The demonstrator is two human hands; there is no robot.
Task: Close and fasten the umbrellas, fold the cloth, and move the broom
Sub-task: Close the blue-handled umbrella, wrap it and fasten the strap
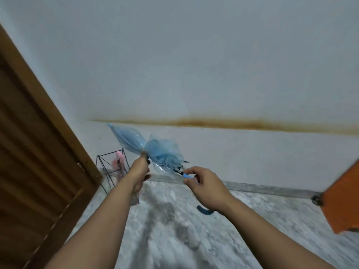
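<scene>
- A light blue umbrella [147, 147] with a translucent canopy is held up in front of a pale wall [213, 65], its tip pointed up and to the left, its canopy gathered but loose and puffed at the lower end.
- The left hand [138, 171] is wrapped round the gathered canopy near its middle, with the thumb raised against the fabric.
- The shaft just below the rib tips is pinched by the right hand [202, 184] between thumb and forefinger; the remaining fingers are loosely curled.
- The dark blue curved handle [204, 210] is seen under the right wrist.
- A black wire stand [108, 171] is set on the floor against the wall, beside a brown wooden door [35, 142]; something pink [118, 162] is held inside it, too blurred to be identified.
- A brownish stain [223, 124] is drawn in a horizontal band across the wall.
- A mottled grey floor [252, 230] is seen below, and an orange object [343, 200] at the right edge.
</scene>
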